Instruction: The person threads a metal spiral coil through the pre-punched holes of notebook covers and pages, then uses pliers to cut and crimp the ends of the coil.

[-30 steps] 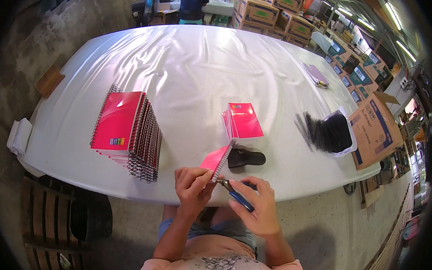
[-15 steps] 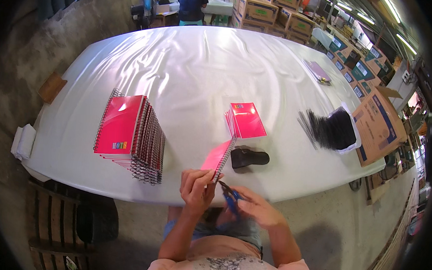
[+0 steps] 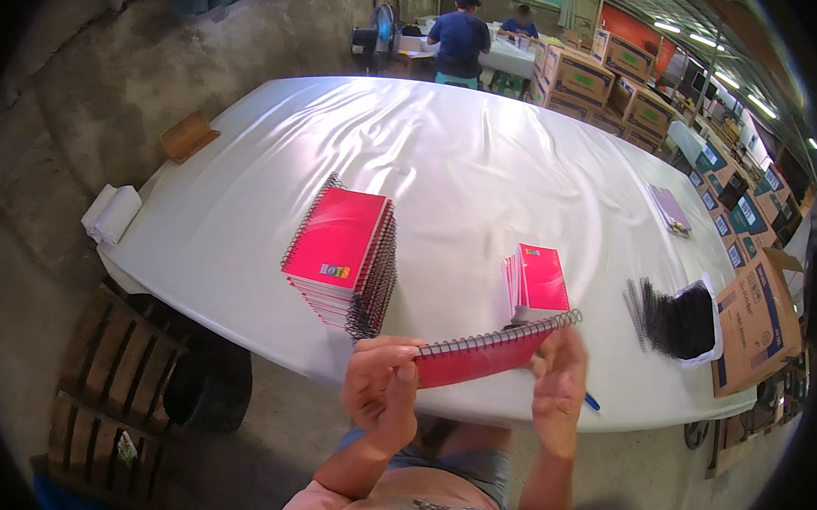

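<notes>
your left hand (image 3: 381, 383) and right hand (image 3: 559, 388) both clamped on the pink spiral notebook (image 3: 477, 358), held over the desk (image 3: 451, 156) edge | bound stack (image 3: 344, 256) done | small unbound pile (image 3: 536, 282) and black coils (image 3: 673, 320) still left, I'd say

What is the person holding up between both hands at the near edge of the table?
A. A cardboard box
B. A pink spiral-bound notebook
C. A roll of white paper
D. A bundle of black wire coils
B: the left hand and right hand grip a pink spiral-bound notebook at its two ends, wire coil uppermost, just in front of the white table.
</notes>
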### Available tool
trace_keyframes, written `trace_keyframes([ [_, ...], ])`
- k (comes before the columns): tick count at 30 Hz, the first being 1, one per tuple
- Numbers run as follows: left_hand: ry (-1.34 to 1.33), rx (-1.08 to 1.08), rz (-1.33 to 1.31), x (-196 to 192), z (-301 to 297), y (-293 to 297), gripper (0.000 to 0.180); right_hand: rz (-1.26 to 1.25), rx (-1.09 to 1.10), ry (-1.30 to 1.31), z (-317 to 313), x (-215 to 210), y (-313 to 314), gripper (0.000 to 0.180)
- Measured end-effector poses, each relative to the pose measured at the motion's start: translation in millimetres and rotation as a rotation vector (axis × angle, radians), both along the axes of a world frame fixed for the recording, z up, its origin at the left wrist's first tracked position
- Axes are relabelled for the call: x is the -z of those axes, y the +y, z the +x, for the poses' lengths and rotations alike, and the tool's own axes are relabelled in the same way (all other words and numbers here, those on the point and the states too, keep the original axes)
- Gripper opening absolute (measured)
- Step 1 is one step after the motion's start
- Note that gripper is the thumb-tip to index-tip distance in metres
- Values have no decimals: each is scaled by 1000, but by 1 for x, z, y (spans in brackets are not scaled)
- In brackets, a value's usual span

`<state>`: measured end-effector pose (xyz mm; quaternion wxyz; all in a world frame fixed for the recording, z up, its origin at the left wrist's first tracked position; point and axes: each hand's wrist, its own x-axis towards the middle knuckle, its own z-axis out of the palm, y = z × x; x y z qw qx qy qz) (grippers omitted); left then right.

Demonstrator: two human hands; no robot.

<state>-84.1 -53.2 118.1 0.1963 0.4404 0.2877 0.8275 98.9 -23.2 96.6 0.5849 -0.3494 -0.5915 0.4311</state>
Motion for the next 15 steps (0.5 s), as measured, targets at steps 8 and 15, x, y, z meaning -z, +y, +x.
trace_keyframes([
  [8, 802, -155, 40, -68, -62, -34, 34, 660, -204, -503, -62, -139, 1, 86],
  [15, 374, -587, 52, -64, -103, 11, 38, -43, -556, 219, -146, -133, 107, 49],
])
